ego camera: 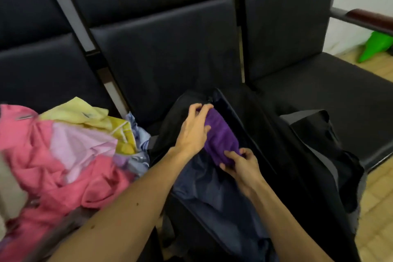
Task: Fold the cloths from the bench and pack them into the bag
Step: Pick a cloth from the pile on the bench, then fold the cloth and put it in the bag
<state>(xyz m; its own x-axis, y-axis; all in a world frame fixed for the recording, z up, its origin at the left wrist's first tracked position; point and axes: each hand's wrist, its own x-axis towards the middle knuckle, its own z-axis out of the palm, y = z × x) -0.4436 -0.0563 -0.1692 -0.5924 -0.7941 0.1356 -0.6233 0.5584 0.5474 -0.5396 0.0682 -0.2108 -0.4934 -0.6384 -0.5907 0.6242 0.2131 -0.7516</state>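
Note:
A folded purple cloth (220, 138) lies inside the open mouth of a black bag (282, 155) on the bench seat. My left hand (194, 130) grips the cloth's far end, fingers curled over its top. My right hand (244, 164) holds the near end, fingers wrapped around the edge. A dark blue cloth (212, 193) lies in the bag under the purple one. On the left seat sits a loose pile of cloths: pink (42, 166), pale lilac (80, 147) and yellow (85, 115).
Black padded bench seats (170, 59) with upright backs run across the view. A metal armrest with a dark wood top (370, 19) stands at the right end. A green object (376, 47) lies on the tiled floor beyond it.

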